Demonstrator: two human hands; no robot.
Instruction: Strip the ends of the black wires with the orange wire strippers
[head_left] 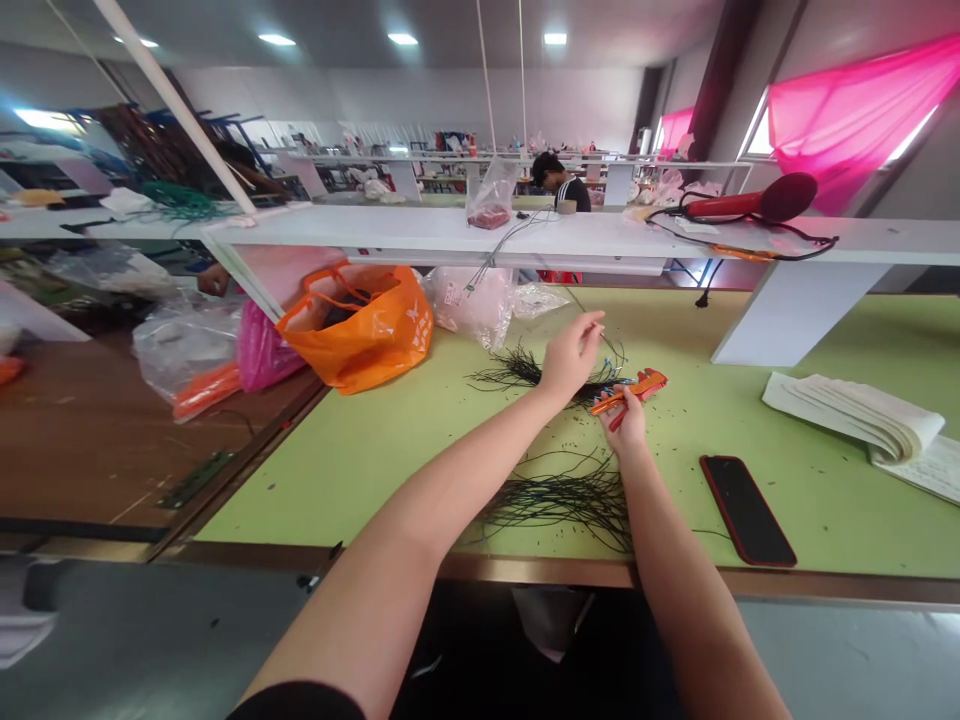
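Observation:
My left hand (571,357) is raised over a bundle of thin black wires (517,368), fingers pinched together. A thin black wire (618,350) curves from its fingertips. In my right hand (628,424) is an orange and red wire stripper (645,383), its jaws pointing away to the right. The handles lie across the palm and fingers. Small blue tips show among the wire ends beside the tool. A second bundle of black wires (559,500) lies nearer the table's front edge, between my forearms.
Black scraps dot the green tabletop (360,480). A phone (748,510) and folded papers (855,410) lie right. An orange bag (367,335) and clear plastic bag (476,305) stand back left. On the white shelf (420,228) lies a red-handled tool (750,203). A person (571,190) sits beyond.

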